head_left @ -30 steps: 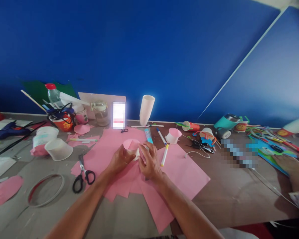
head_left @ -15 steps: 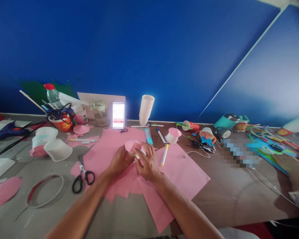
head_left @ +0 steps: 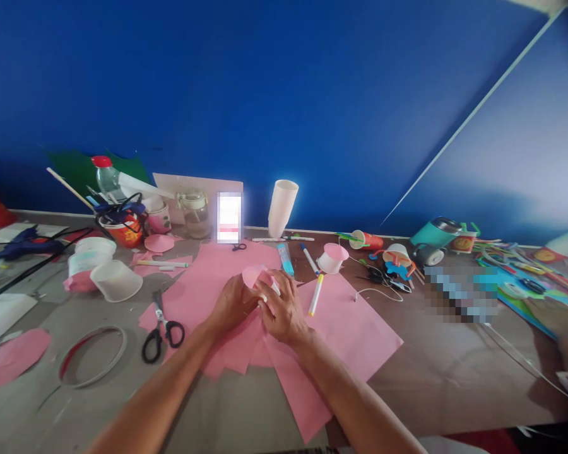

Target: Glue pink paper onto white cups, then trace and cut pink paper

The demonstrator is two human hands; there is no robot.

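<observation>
Between my two hands, over the pink paper sheets (head_left: 355, 328), is a small pink paper piece (head_left: 254, 275) with a white part showing under the fingers. My left hand (head_left: 234, 301) is wrapped round its left side. Bent over its right side are the fingers of my right hand (head_left: 281, 306), closed on the same piece. Black-handled scissors (head_left: 159, 331) lie left of my left forearm. A yellow marker (head_left: 316, 295) rests on the paper to the right, near a white cup with a pink top (head_left: 332, 258). The palms hide most of the held piece.
A stack of white cups (head_left: 283, 208) leans by the wall. At left are a tape ring (head_left: 93, 357), a tipped white tub (head_left: 117, 282) and a jar (head_left: 194, 211). Cables and craft scraps lie at right, near another person's arm (head_left: 561, 321).
The whole view has shifted slightly, so the table objects appear a little further right. Both hands keep the pink piece between them, with hardly any finger movement.
</observation>
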